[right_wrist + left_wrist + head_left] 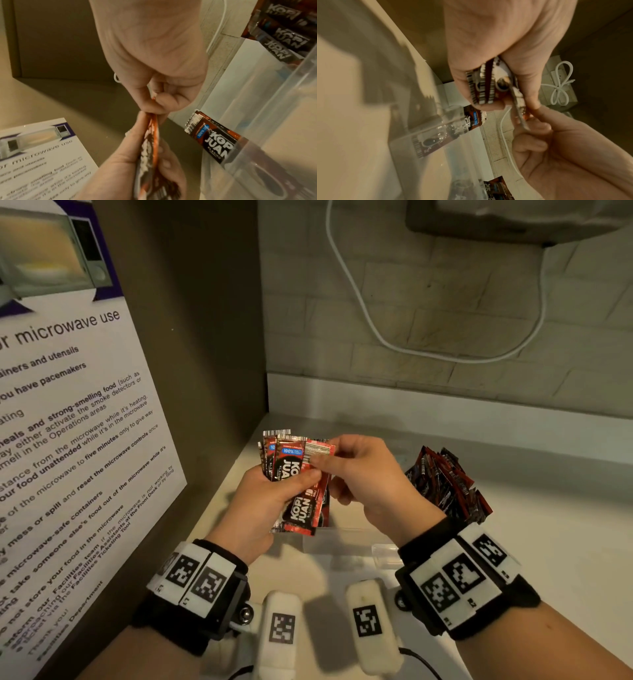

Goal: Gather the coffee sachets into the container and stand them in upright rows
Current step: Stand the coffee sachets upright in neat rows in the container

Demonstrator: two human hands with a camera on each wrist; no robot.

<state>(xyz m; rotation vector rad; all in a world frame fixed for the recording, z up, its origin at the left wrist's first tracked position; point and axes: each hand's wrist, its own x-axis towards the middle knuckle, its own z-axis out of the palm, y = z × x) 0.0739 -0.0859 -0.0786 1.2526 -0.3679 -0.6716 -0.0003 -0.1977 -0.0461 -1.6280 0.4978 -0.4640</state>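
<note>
- Workspace is a corner nook: a tall brown side panel (191, 337) closes off 9 o'clock, a tiled wall (445, 313) closes off 12; open room for us runs toward 3 o'clock along the white counter (548, 542).
- A microwave-use notice (68, 440) sits on the side panel at 9–10 o'clock. A white cable (370, 316) loops down the wall at 12–1 o'clock.
- A clear plastic container (356, 542) sits on the counter directly under our hands; its front edge is at 6 o'clock from the hands. In the right wrist view its wall (257, 108) is transparent, and one lone sachet (214, 140) leans tilted inside it against the wall.
- A loose pile of sachets (445, 484) is at 3 o'clock from the right hand, standing and leaning at mixed angles; we cannot tell whether they are inside the container's far end or beside it.
- Left hand (260, 501): fingers curled around a fanned stack of red-black sachets (294, 474), thumb pressed over the front one. The left wrist view shows several crimped sachet edges (481, 88) side by side in that grip.
- Right hand (373, 477): thumb and forefinger pinch the top corner of the front sachet (318, 450), at 1 o'clock of the stack; the other fingers are loosely curled below, off the stack.
- The held stack is above the container, not touching it.
</note>
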